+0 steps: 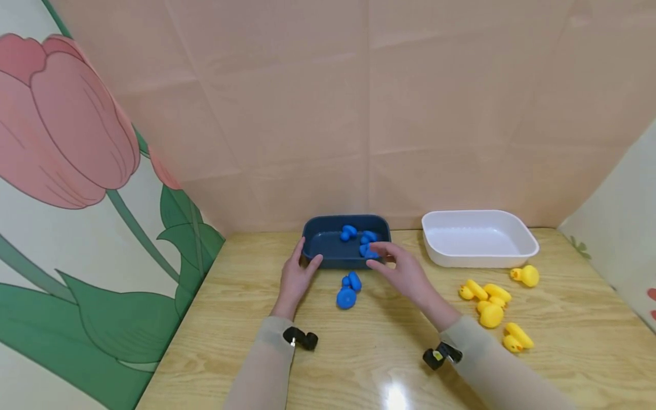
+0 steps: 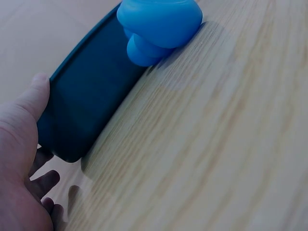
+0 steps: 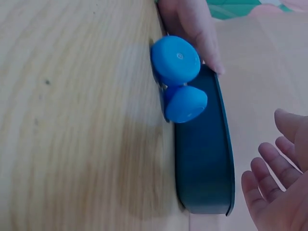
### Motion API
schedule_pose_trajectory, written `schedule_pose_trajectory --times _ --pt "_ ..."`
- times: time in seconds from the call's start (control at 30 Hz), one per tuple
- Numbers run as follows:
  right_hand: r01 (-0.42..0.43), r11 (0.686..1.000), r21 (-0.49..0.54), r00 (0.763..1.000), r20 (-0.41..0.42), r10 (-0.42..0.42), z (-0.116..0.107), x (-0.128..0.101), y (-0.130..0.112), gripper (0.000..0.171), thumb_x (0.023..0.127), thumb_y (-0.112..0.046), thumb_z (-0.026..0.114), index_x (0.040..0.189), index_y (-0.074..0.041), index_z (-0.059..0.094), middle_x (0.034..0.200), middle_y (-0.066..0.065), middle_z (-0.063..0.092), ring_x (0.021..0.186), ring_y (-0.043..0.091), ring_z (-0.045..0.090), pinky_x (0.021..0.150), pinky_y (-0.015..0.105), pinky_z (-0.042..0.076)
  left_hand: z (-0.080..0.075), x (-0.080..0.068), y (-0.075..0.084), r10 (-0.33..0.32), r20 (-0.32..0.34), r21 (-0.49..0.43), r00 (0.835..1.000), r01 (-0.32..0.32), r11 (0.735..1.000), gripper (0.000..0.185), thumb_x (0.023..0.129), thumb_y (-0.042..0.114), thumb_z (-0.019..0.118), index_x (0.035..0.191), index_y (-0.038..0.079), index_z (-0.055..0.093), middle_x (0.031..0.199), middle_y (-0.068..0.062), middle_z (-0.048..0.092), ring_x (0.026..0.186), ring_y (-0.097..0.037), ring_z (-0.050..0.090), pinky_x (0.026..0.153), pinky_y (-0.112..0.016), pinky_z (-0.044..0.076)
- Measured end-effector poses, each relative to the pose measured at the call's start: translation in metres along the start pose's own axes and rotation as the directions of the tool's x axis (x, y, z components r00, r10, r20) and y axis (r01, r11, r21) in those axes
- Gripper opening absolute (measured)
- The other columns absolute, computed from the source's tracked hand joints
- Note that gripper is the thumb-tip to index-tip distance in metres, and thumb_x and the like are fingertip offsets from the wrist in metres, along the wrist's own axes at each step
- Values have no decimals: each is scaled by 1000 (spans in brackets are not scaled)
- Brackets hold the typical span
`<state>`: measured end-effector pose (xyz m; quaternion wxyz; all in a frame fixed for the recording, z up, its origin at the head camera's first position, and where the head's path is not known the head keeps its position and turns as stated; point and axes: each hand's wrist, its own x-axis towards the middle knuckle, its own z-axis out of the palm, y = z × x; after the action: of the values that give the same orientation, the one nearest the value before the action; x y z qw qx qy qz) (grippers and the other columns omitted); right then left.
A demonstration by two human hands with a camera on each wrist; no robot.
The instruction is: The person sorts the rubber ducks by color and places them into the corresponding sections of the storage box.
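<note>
My left hand (image 1: 296,279) holds the left front corner of a dark blue tray (image 1: 328,263), thumb against the front wall and fingers around the end. In the left wrist view, the thumb lies along the tray's wall (image 2: 82,106). My right hand (image 1: 405,273) is over the tray's right front corner, fingers apart with nothing between them, as the right wrist view shows. Several blue rubber ducks (image 1: 348,232) lie inside the tray, some partly behind the right fingers. Two more blue ducks (image 1: 346,297) touch each other on the table before the tray.
A white tray (image 1: 482,262) stands to the right of the dark blue one. In front of it several yellow rubber ducks (image 1: 490,315) are scattered on the wooden table (image 1: 353,364). A pinkish-beige sheet (image 1: 307,114) hangs behind, and a tulip-printed panel (image 1: 77,125) borders the left.
</note>
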<state>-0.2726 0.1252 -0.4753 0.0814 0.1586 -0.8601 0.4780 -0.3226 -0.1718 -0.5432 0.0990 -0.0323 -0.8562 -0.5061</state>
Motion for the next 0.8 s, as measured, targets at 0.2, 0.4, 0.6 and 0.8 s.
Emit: schedule_pose_trajectory --times 0.2,0.4,0.6,0.8 --pt "-3 1000 14 998 55 3 8 -6 -1 46 105 -21 79 148 -7 68 145 12 71 129 36 67 112 57 54 0 0 1 8 -1 -10 1000 -8 1000 80 107 44 75 174 22 38 175 -13 40 161 -37 38 130 -56 31" --pt "2 999 34 994 107 -5 15 -10 -2 47 105 -17 79 149 -6 67 144 13 71 131 36 66 114 57 52 1 0 -2 36 -11 -4 999 -36 999 80 107 40 76 174 19 38 173 -13 43 160 -36 40 130 -55 33" --pt "8 999 40 983 182 -15 21 -12 3 48 107 -20 77 152 -8 64 148 15 69 134 38 64 116 58 50 1 0 -1 31 -11 -9 999 -31 999 81 107 41 76 174 19 38 173 -13 42 160 -36 39 130 -55 33" --pt "-9 999 33 968 250 0 27 -12 12 52 108 -23 75 155 -7 62 153 15 65 139 40 61 118 58 49 1 0 -2 32 -10 -11 999 -32 999 81 107 42 76 174 20 38 174 -13 42 160 -36 39 130 -55 33"
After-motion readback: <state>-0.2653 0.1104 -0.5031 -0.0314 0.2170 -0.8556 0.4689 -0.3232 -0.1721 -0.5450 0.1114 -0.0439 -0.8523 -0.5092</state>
